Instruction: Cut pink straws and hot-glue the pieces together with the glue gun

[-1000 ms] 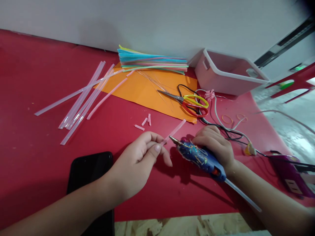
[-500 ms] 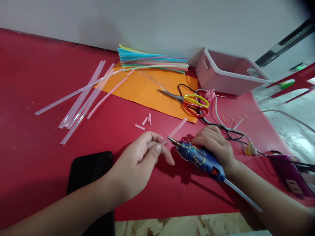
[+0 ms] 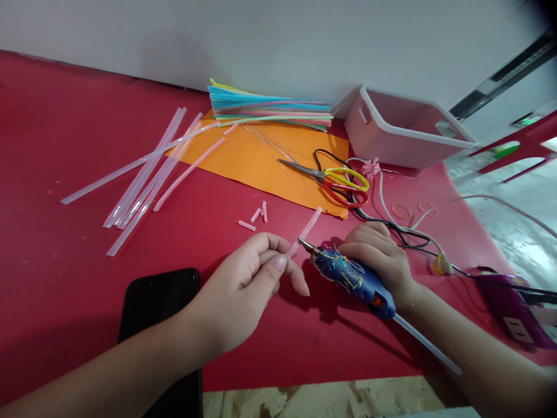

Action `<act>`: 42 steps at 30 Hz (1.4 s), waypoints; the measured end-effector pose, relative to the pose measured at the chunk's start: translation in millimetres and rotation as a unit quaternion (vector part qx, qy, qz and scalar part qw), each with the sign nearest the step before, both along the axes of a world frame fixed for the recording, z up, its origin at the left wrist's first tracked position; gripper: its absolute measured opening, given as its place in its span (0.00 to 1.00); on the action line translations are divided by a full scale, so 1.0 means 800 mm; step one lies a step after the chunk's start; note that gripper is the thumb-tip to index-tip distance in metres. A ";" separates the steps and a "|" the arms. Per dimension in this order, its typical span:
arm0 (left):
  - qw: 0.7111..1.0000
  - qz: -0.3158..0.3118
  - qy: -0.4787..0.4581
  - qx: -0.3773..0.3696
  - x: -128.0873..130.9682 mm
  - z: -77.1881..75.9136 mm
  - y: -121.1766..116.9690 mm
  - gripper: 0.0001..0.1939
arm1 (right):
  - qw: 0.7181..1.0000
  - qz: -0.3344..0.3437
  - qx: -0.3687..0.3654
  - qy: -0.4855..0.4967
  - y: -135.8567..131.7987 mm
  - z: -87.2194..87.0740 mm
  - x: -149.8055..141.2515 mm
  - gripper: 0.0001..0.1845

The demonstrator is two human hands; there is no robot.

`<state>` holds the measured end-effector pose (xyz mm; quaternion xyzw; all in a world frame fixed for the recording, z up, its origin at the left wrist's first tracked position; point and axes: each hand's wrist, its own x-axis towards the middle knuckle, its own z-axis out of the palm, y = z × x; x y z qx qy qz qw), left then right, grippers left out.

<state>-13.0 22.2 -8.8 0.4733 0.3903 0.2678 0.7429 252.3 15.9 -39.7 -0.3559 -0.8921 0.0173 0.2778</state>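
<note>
Between thumb and fingers, my left hand (image 3: 256, 278) pinches a short pink pipe cleaner piece (image 3: 311, 223), which points up and away to the right. My right hand (image 3: 379, 255) is wrapped round a blue hot glue gun (image 3: 348, 273) crusted with dried glue. Its metal nozzle (image 3: 307, 246) is at the pink piece, close to my left fingertips; whether it touches, I cannot tell. A translucent glue stick (image 3: 429, 343) sticks out of the gun's back end. Several short pink pieces (image 3: 256, 216) lie on the red table (image 3: 243, 377) just beyond my left hand.
An orange sheet (image 3: 243, 157) bears scissors (image 3: 322, 174) and a bundle of coloured pipe cleaners (image 3: 270, 107). Glue sticks (image 3: 143, 180) lie at the left, a phone (image 3: 161, 296) by my left forearm. A pink bin (image 3: 404, 128), cables (image 3: 387, 215) and a purple power strip (image 3: 517, 313) are at the right.
The pink piece has tilted more upright, its far end shifting left. The glue gun has moved very slightly; both hands stay almost in place.
</note>
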 end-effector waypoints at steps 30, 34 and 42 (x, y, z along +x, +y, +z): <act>0.998 -0.006 -0.033 -0.056 0.001 0.007 0.003 0.05 | 0.999 -0.049 0.001 0.016 0.001 -0.004 0.004 0.05; 1.000 0.008 0.010 0.003 0.001 0.004 0.001 0.04 | 0.997 -0.059 0.012 0.052 -0.001 -0.002 0.002 0.02; 0.997 0.009 0.062 0.053 0.001 0.000 -0.002 0.05 | 1.000 0.004 -0.020 0.002 -0.001 -0.001 -0.004 0.05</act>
